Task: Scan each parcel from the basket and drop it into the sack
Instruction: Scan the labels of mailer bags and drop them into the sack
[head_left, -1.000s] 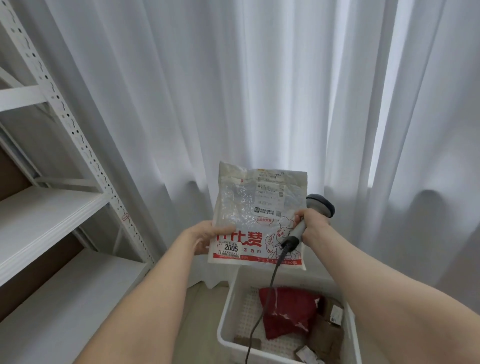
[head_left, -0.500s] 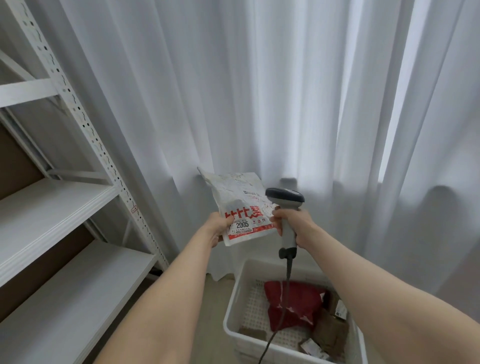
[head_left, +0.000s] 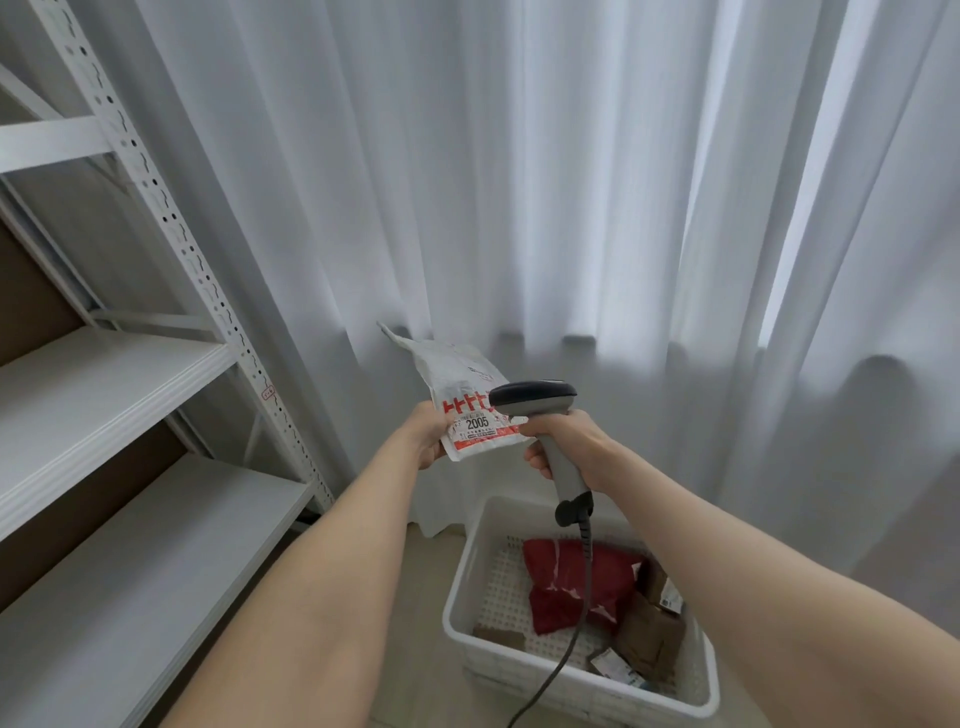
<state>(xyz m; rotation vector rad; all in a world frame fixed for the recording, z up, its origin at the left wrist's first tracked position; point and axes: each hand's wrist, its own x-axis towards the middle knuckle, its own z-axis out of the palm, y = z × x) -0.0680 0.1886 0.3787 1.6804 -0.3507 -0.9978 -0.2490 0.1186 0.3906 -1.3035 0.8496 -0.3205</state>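
Since 1 s ago tilted edge-on: white mailer pouch (head_left: 465, 402), pinched in L hand (head_left: 427, 435); R hand (head_left: 569, 447) fist-wrapped on barcode scanner (head_left: 535, 402), prob. mid-scan.

The parcel (head_left: 464, 402) pinched in the left hand (head_left: 427, 437) is a crinkled plastic mailer, slightly glossy, with a matt paper label. The scanner (head_left: 545, 423) in the right hand (head_left: 569, 446) is smooth plastic: dark, faintly shiny head, matt grey handle, rubbery black cable (head_left: 577, 613). Below the hands, the basket (head_left: 470, 577) is matt white plastic with a perforated floor; it holds a glossy red bag (head_left: 561, 582) and matt brown cardboard packets (head_left: 649, 631). Behind the hands hangs a soft, sheer cloth curtain (head_left: 519, 182). Left of the left hand, the rack (head_left: 171, 228) is white painted metal with smooth matt boards.
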